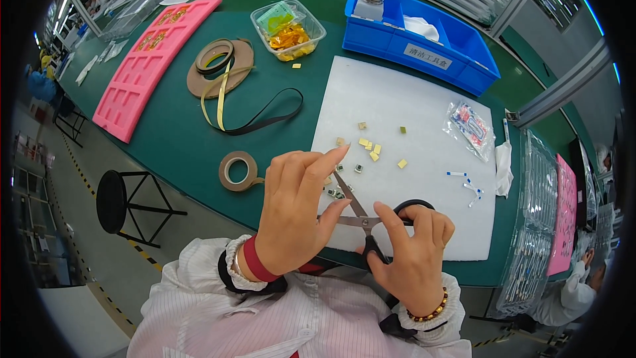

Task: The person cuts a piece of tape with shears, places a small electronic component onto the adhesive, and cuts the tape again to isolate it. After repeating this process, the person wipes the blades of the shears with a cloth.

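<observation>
Shiny metal scissors (361, 215) with black plastic handles over a matt white foam pad (424, 139).

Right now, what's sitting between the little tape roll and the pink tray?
In the head view, between the small tape roll and the pink foam tray lies bare green table; the strip loop sits farther right.

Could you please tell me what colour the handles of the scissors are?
Black; the scissors show best in the head view, held in the right hand.
</observation>
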### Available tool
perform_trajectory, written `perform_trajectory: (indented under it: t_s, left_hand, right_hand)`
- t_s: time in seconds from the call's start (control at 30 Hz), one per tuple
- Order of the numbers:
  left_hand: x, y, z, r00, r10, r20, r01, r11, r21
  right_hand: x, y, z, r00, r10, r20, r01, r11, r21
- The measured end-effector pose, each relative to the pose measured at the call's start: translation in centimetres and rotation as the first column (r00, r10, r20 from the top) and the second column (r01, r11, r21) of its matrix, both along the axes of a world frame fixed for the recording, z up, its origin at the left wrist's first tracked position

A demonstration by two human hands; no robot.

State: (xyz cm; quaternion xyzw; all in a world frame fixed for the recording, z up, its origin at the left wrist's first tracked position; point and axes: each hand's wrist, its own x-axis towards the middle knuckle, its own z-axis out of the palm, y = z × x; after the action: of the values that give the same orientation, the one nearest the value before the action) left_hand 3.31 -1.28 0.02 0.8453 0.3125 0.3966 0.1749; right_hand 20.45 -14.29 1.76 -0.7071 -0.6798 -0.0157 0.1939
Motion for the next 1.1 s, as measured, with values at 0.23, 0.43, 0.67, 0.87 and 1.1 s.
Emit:
perform_trajectory:
  t_s: [0.23,0.43,0.67,0.87,1.1]
  left_hand:
    - [-0.1,0.1,0.4,0.999,-0.004,0.031,0.004,1.000,0.000]
    - [-1.1,0.0,0.1,1.000,-0.001,0.021,-0.001,0.994,0.109]
    - [-1.8,-1.4,-0.6,0.964,-0.166,-0.207,0.194,0.973,0.125]
    - [-1.0,-2.2,-1.8,0.923,-0.270,-0.275,0.303,0.949,0.085]
    - [-0.9,-2.5,-2.4,0.902,-0.258,-0.345,0.320,0.938,0.134]
  right_hand:
    - [0.0,-0.2,0.1,1.000,-0.011,-0.012,0.011,1.000,0.000]
    - [1.8,-1.3,0.4,0.989,-0.143,-0.025,0.145,0.987,0.063]
    - [5.5,-6.4,-0.8,0.845,-0.505,-0.175,0.510,0.860,-0.017]
    - [6.9,-9.0,-0.2,0.875,-0.463,-0.138,0.456,0.886,-0.080]
    - [5.2,-6.5,1.0,0.929,-0.337,-0.153,0.352,0.932,0.083]
